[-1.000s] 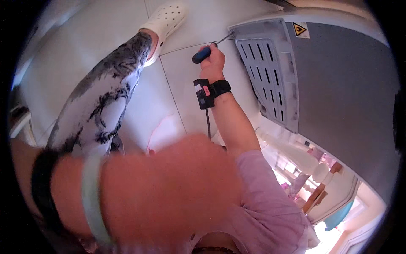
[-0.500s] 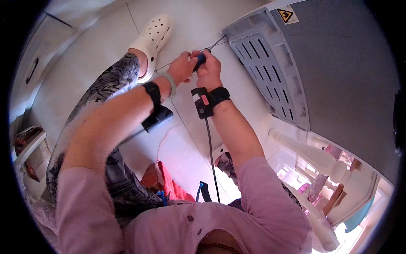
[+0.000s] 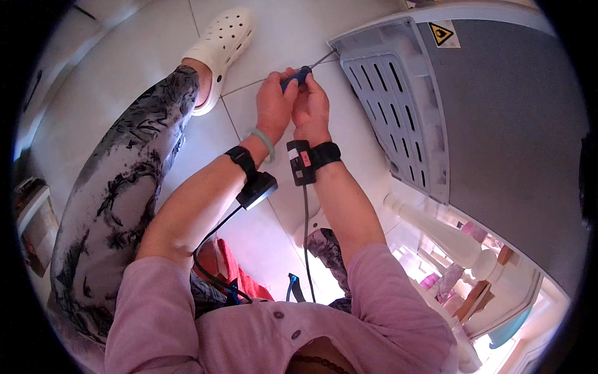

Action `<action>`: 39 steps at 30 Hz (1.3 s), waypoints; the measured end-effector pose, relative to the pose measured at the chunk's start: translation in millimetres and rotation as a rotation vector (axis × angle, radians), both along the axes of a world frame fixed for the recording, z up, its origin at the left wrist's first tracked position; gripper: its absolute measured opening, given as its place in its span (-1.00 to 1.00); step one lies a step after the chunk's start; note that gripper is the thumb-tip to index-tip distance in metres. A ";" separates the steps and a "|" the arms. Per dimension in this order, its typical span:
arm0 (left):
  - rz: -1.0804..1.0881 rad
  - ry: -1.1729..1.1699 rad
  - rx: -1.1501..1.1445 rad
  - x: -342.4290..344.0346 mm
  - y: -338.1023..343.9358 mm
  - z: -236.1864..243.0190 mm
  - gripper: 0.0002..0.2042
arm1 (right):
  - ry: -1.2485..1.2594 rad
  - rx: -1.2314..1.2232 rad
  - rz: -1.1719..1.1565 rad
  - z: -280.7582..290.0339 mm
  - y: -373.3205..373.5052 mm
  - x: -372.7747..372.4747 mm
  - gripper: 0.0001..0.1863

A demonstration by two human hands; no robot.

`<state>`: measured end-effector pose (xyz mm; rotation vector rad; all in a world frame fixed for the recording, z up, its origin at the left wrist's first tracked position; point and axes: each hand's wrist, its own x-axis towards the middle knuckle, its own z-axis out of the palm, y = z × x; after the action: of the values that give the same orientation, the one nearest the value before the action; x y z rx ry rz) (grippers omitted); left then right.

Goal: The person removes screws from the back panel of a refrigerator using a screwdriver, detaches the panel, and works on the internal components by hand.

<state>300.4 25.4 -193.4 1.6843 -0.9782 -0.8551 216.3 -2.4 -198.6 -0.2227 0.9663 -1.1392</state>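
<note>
Two hands, left (image 3: 274,109) and right (image 3: 311,111), grasp one blue-handled screwdriver (image 3: 298,79), its shaft reaching the near corner of one slotted grey panel (image 3: 389,118). Two black wrist devices (image 3: 302,163), one pale-green bangle (image 3: 265,142), two cream clogs (image 3: 225,47); one warning sticker (image 3: 444,33) on a grey appliance (image 3: 517,124); pale floor tiles (image 3: 156,37) around.

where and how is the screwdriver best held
Probably by its thick blue handle, coming from the lower left of the picture: the handle's rear end faces that way, while the thin shaft slants up right to the grey slotted panel's corner.
</note>
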 end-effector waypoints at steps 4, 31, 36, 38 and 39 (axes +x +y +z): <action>0.029 0.078 0.108 3.9 -1.7 1.1 -0.75 | -0.227 -0.024 0.041 -4.8 0.1 4.2 -0.76; 0.048 0.493 -0.024 13.1 6.8 -14.1 -0.77 | -0.041 -0.028 0.097 -5.6 -2.7 6.6 -0.65; 0.110 0.531 0.062 12.4 2.5 -2.3 -0.79 | 0.043 0.007 0.009 2.6 -0.9 15.8 -0.74; 0.113 0.542 0.167 14.2 0.1 3.5 -0.76 | 0.173 0.021 -0.018 9.6 -1.3 20.5 -0.79; 0.094 0.561 0.195 16.2 -0.7 6.4 -0.72 | 0.257 0.025 -0.011 13.3 -1.2 22.0 -0.79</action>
<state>316.6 24.7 -187.1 1.5054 -0.4397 -1.2997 238.3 -3.7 -185.3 -0.3504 1.2088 -1.1253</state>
